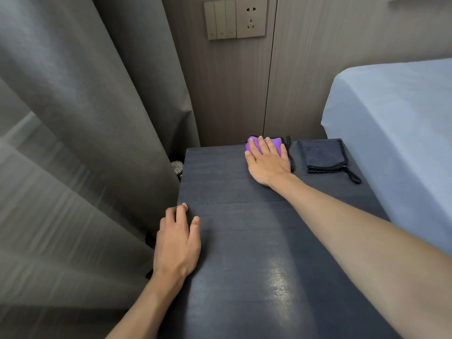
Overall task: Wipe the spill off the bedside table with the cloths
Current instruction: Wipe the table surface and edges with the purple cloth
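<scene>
Right hand (267, 159) flat, fingers spread, pressing purple cloth (274, 143) at upper-centre of bedside table (244, 241). Wet sheen (278, 282) lies lower centre, so pull back. Left hand (178, 241) open, empty, nearer it.

Grey curtain (80, 118) left; wood-panel wall (232, 94) with socket plate (236, 18); bed (396, 133) right.

Single head-mounted wide-angle view: looks forward and down from close above the table (244, 241), facing the wall panel (232, 94); curtain (85, 106) left, bed (396, 118) right.
</scene>
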The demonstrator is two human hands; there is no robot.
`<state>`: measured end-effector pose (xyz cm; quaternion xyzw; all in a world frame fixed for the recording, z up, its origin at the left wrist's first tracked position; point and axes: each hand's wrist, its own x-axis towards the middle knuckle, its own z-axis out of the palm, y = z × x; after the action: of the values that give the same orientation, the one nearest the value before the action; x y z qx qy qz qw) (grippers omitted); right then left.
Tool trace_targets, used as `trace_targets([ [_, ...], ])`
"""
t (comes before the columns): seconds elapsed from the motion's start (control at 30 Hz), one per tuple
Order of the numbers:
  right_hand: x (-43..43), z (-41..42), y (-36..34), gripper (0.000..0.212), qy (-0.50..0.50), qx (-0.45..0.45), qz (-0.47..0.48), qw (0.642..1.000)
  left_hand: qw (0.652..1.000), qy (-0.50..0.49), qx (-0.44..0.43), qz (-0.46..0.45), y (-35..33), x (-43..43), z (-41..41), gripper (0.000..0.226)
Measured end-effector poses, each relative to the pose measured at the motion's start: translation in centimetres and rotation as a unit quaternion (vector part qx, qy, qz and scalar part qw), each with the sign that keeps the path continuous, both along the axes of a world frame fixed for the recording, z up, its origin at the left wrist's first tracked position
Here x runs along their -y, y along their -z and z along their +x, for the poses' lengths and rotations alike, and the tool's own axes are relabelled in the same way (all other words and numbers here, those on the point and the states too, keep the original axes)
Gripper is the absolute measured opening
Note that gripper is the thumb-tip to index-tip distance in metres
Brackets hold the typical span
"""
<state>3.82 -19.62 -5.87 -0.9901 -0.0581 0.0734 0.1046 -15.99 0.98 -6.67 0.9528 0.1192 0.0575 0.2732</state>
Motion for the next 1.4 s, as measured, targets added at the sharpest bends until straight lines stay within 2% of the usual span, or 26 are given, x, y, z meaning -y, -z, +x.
trace_targets([
  [0.33, 1.6, -2.0, 0.1, 0.06, 0.028, -0.01, -0.004, 1.0, 1.0, 0.002, -0.002, 0.003, -0.2, 0.0, -0.1, 0.077],
  [0.53, 1.4, -5.5, 0.0, 0.058, -0.033, 0.012, -0.012, 0.999, 1.0, 0.004, -0.007, 0.008, -0.3, 0.0, -0.1, 0.072],
  [0.73, 0.9, -10.3, 0.0, 0.058, -0.089, 0.024, -0.006, 0.996, 1.0, 0.002, -0.018, 0.007, -0.5, 0.1, -0.1, 0.055],
  [0.9, 1.7, -15.3, 0.0, 0.073, -0.151, 0.035, -0.014, 0.988, 1.0, -0.002, -0.018, 0.01, -0.7, 0.1, -0.2, 0.049],
  [1.07, 3.6, -20.0, 0.1, 0.074, -0.19, 0.045, 0.013, 0.981, 1.0, -0.004, -0.018, 0.015, -0.6, 0.2, -0.1, 0.044],
  [1.2, 6.0, -22.4, 0.1, 0.059, -0.212, 0.037, -0.008, 0.976, 1.0, -0.006, -0.013, 0.026, -0.5, 0.1, -0.1, 0.043],
  [1.4, 10.8, -23.9, -0.4, 0.056, -0.195, 0.032, -0.028, 0.98, 0.999, -0.006, -0.01, 0.038, -0.2, 0.0, 0.0, 0.043],
])
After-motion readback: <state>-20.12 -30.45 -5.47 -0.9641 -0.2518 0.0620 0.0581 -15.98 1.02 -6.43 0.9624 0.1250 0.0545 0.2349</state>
